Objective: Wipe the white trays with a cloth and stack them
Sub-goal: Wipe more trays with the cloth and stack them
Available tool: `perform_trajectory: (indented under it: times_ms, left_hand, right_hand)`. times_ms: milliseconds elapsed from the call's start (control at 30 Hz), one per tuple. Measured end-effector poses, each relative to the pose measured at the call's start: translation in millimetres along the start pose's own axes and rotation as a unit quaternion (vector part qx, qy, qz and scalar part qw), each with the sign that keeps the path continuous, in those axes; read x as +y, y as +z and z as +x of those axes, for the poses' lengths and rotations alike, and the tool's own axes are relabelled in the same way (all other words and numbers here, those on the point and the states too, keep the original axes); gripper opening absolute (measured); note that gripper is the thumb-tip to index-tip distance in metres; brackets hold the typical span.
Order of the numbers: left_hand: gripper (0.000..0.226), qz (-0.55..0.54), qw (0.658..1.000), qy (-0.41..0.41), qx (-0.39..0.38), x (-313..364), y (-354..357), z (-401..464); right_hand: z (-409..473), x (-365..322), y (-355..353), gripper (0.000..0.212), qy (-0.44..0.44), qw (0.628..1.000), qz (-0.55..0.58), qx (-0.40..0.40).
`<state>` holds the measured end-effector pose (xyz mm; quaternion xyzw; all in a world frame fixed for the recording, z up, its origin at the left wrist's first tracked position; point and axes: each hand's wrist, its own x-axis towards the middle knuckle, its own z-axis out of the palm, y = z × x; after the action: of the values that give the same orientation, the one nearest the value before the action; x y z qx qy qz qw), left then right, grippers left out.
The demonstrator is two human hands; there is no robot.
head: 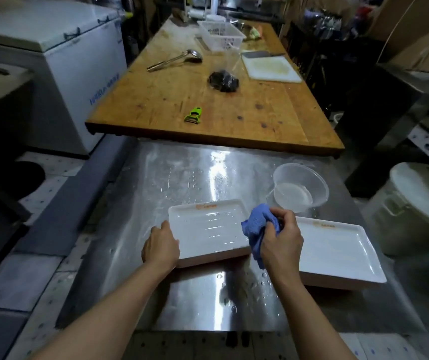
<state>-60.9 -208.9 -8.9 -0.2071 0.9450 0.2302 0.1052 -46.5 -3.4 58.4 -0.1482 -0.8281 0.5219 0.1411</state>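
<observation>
- my right hand (282,241) has its grip bunched round a crumpled blue cloth (257,227), which hangs over the right edge of the nearer shallow white rectangular tray (208,229).
- my left hand (160,246) takes that tray's left rim, thumb on top, fingers wrapped under.
- a second white rectangular tray (338,253) lies just right of my cloth grip on the wet steel surface (182,178).
- beyond that grip stands a clear plastic tub (299,188).
</observation>
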Motion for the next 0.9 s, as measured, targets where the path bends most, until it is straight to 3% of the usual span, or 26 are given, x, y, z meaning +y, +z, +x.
perform_trajectory:
  times_ms: [233, 400, 500, 667, 900]
  left_hand:
    - [0.033, -0.03, 0.999, -0.01, 0.032, 6.7, -7.1, 3.4]
    - [0.026, -0.158, 0.987, -0.021, 0.014, 3.5, -13.3, 15.3]
    - [0.022, -0.267, 0.962, -0.048, -0.016, 5.6, -10.6, 18.2]
    - [0.035, -0.349, 0.932, -0.095, -0.04, 4.6, -5.6, 17.3]
    - [0.053, -0.355, 0.934, -0.031, -0.026, 14.0, -12.5, 12.5]
  right_hand:
    - [2.8, 1.1, 4.4, 0.024, 0.007, 1.0, 0.002, 0.008]
    - [6.3, 2.0, 2.8, 0.024, 0.009, 1.0, 0.007, 0.015]
    - [7.2, 0.2, 3.8, 0.024, 0.01, 1.0, 0.011, 0.018]
    - [8.9, 0.8, -0.5, 0.024, 0.008, 1.0, 0.018, 0.023]
    - [19.0, -0.3, -17.2, 0.024, 0.014, 0.997, 0.029, 0.068]
